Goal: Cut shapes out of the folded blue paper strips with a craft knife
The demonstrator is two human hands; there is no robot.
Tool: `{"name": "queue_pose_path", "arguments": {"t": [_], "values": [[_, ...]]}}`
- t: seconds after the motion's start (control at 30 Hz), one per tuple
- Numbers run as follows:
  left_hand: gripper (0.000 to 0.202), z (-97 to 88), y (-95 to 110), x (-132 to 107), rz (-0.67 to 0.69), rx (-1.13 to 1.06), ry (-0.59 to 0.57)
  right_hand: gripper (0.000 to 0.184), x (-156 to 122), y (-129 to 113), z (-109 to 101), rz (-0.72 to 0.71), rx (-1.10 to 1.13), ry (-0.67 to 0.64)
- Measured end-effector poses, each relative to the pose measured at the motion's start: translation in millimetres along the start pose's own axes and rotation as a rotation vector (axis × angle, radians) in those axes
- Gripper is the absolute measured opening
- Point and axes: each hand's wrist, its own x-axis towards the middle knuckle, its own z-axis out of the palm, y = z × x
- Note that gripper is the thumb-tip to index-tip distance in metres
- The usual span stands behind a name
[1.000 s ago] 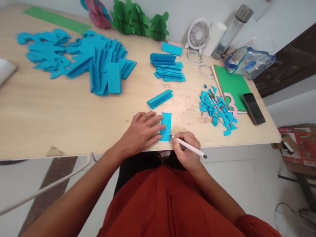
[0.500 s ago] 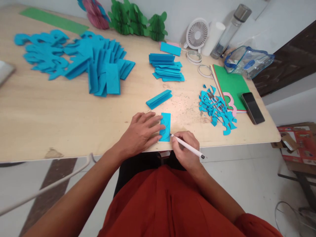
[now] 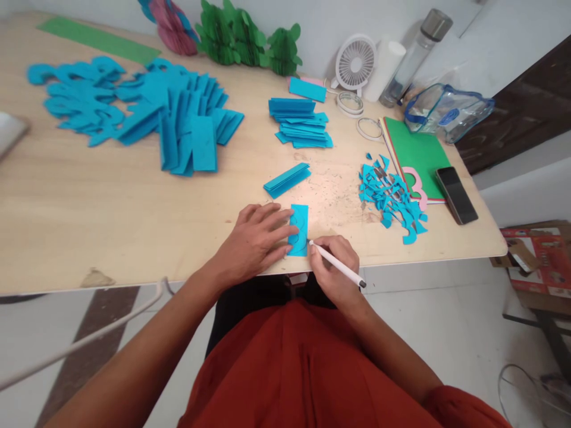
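Observation:
My left hand (image 3: 256, 238) lies flat on the table, fingers spread, pressing down the left side of a small folded blue paper piece (image 3: 299, 229) near the front edge. My right hand (image 3: 335, 267) pinches a white pen (image 3: 338, 264), whose tip touches the lower right edge of that paper. Curved pencil lines show on the blue piece. Another folded blue strip (image 3: 288, 179) lies just beyond it.
A stack of folded blue strips (image 3: 300, 121), a big spread of blue cut pieces (image 3: 134, 107), blue scraps (image 3: 392, 199) with scissors under them, green card (image 3: 419, 156), a phone (image 3: 456, 194), tape rolls (image 3: 352, 102), a small fan (image 3: 355, 61), a bottle, a clear pouch (image 3: 448, 110) and paper decorations (image 3: 243, 35).
The pen tip has crept slightly up along the blue piece's right edge. My left hand stays in place.

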Motion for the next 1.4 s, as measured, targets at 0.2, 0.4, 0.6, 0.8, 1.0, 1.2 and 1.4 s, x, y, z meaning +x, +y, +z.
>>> {"name": "queue_pose_path", "arguments": {"t": [0.2,0.4,0.6,0.8,1.0,1.2,1.4], "values": [[0.030,0.2,0.1,-0.2,-0.006,-0.008,-0.001,0.013,-1.1,1.3,-2.9,-0.012,0.004,-0.009],[0.029,-0.2,0.5,0.7,-0.016,-0.026,-0.001,0.014,-1.2,-0.6,-5.4,0.023,0.042,-0.024],[0.029,-1.3,1.5,0.5,-0.005,-0.002,0.001,0.010,-2.2,-0.6,-8.2,0.174,0.155,-0.013],[0.028,-1.7,2.4,1.1,-0.014,-0.014,0.012,0.017,2.5,-5.3,-9.6,0.048,0.127,-0.095],[0.030,-1.6,2.7,1.2,-0.012,-0.018,0.020,0.020,-0.5,-1.6,-5.1,-0.074,0.031,-0.156],[0.030,-3.5,3.1,1.6,-0.001,-0.016,0.015,0.020,-3.6,0.3,-2.9,-0.161,-0.029,-0.147],[0.028,-4.2,3.7,1.5,-0.008,-0.004,0.014,0.018,5.8,-1.4,-5.0,-0.075,0.053,-0.134]]}}
